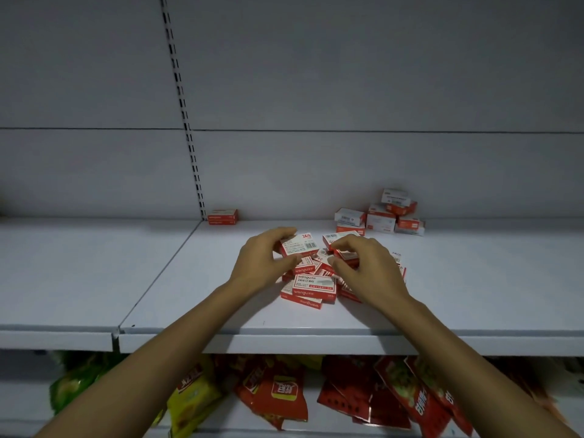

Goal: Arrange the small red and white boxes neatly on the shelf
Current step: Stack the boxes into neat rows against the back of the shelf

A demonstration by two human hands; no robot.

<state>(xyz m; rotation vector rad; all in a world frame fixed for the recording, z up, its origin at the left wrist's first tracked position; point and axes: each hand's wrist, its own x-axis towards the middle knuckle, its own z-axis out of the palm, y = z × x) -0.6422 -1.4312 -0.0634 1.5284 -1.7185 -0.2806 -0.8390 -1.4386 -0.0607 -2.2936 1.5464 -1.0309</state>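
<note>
The left hand [264, 258] has its grip closed on a barcode box [298, 245], thumb on the near edge and fingers over the far edge, lifted just above the pile [311, 284]; the right hand [368, 271] has a narrow grip, thumb and curled fingers pinching a red box [347, 256] at the top of the pile; the pile itself is a loose heap of small red and white boxes lying at odd angles on the white shelf [189, 279]; behind the pile to the right stands a rough stack [380, 216] of the same boxes against the back wall; behind the pile to the left a single box [222, 216] lies flat beside the slotted strip [186, 121]; below the pile, under the shelf, lie snack bags [278, 393].
</note>
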